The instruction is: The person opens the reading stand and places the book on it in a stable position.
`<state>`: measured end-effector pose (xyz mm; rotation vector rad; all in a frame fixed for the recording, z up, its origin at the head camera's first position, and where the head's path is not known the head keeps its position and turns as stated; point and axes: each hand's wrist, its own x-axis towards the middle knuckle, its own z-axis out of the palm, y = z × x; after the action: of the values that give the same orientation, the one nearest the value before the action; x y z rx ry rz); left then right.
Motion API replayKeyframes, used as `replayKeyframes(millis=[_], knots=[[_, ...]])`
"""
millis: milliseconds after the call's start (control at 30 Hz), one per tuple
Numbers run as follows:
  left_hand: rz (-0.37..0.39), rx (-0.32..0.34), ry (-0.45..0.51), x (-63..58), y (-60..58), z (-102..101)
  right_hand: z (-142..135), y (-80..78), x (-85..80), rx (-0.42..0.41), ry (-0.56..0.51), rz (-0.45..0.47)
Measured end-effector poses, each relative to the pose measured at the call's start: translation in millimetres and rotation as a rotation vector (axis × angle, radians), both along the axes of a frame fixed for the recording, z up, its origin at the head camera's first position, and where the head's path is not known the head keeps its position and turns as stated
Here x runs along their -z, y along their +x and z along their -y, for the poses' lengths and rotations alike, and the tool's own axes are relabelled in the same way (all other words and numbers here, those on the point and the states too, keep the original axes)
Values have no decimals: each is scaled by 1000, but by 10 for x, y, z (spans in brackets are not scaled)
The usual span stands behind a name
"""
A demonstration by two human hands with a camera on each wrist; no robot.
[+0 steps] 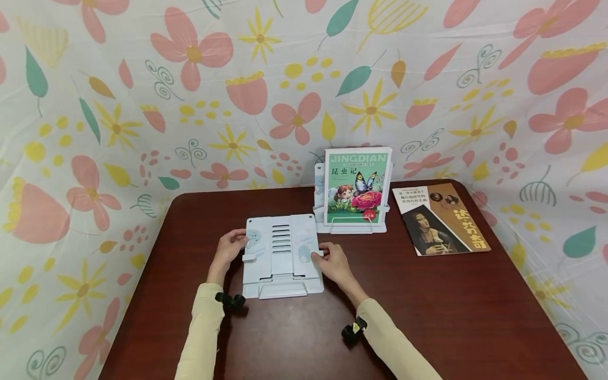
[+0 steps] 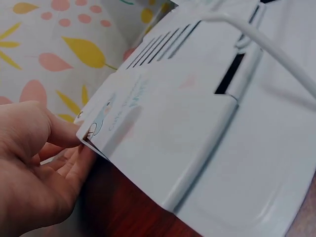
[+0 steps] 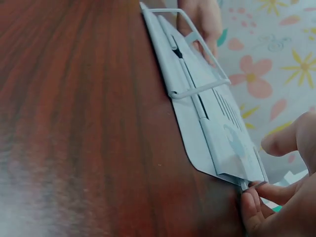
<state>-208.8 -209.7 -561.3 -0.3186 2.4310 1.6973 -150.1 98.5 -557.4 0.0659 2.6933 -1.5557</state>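
2 hands (image 1: 232, 245) (image 1: 334, 262) hold a white bookstand (image 1: 282, 261) by opposite side edges, fingers curled.

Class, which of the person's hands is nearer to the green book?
Right. The right hand is in front of the green book, slightly left of its middle; the left hand is farther left, across the nearer white stand.

Study-like corner, room type unclear, floral cloth (image 1: 294, 68) on three sides, reddish-brown table (image 1: 437, 306), green-covered book (image 1: 356, 187)
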Motion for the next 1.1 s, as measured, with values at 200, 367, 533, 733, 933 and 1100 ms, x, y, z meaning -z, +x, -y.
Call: replayKeyframes(millis=[200,367,533,733,933,1100], knots=[[-4,-55,96,-29,18,33,-34,-80,-49,7,-146,67],[-54,-117,186,-171,70,39,-118,-199,-95,-14,-295,189],[-110,-135,241,-358,133,39,-161,-275,-215,-30,-387,207],[-264,-137,195,-584,267,54,-138,-260,-416,-19,-453,106],[-364,-116,142,-743,463,88,-151,-198,-595,-18,-491,65],[-417,-25,146,-832,618,155,-196,-126,-719,-44,-586,69]])
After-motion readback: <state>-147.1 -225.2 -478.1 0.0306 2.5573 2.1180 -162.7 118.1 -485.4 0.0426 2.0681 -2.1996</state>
